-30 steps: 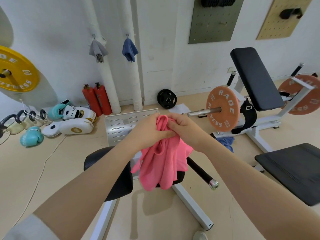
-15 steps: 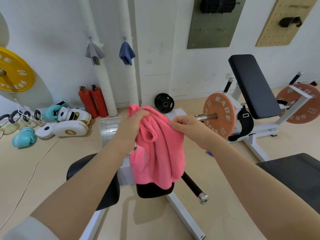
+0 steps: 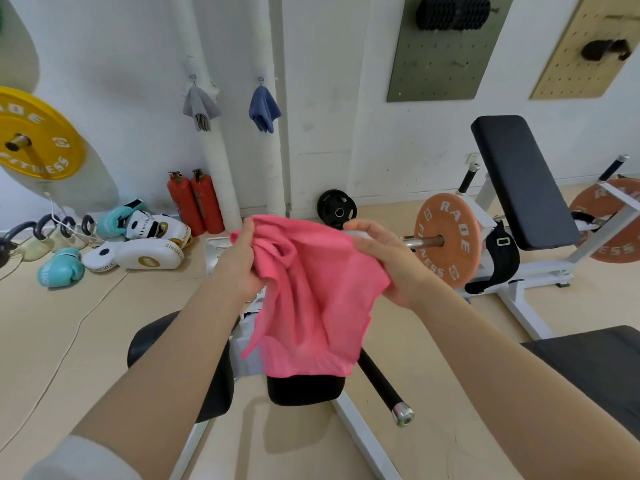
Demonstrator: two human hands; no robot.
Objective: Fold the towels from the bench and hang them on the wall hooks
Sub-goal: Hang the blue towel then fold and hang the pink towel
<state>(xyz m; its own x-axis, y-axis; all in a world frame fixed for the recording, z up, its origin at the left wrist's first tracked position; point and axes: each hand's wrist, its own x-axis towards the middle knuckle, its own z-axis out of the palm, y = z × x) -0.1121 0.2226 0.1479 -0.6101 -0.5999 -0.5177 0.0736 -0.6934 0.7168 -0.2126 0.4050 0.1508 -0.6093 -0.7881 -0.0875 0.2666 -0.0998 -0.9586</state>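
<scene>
A pink towel [image 3: 311,299] hangs in the air in front of me, above the black pads of a bench [image 3: 304,389]. My left hand [image 3: 239,261] grips its bunched upper left edge. My right hand [image 3: 384,258] holds the upper right edge, fingers curled round the cloth. The towel is partly spread between the two hands and crumpled at the top. On the white wall a grey towel [image 3: 201,107] and a blue towel [image 3: 264,109] each hang from a small hook.
Two red fire extinguishers [image 3: 195,202] stand at the wall. Boxing gloves and pads [image 3: 138,251] lie on the floor at left. An incline bench [image 3: 523,181] with an orange weight plate [image 3: 448,240] is at right. A black pad [image 3: 595,372] is at near right.
My hands have moved apart, spreading the pink towel wider between them. One second ago both hands held it bunched together at one point.
</scene>
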